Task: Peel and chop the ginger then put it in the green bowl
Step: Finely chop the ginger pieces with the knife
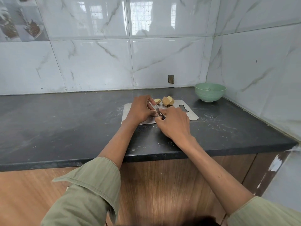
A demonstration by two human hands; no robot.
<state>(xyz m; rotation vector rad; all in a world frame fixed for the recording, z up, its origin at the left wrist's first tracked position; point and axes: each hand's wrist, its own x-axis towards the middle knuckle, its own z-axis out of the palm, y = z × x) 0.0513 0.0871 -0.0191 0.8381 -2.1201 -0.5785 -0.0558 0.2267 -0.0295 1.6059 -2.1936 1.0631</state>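
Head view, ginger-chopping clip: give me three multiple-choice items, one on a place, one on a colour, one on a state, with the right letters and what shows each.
1. Where does the bowl stand?
A. on the counter, right of the metal board, near the wall corner
B. on the board
C. at the counter's left end

2. What colour is the bowl?
A. white
B. pale green
C. red

3. What is the right hand doing?
A. resting flat on the counter
B. lifting the bowl
C. gripping the knife

Key: 1 A, the bowl sits on the counter beyond the board. 2 B, its wall and rim are pale green. 3 C, the right hand curls round the handle of the knife, blade beside the left hand.
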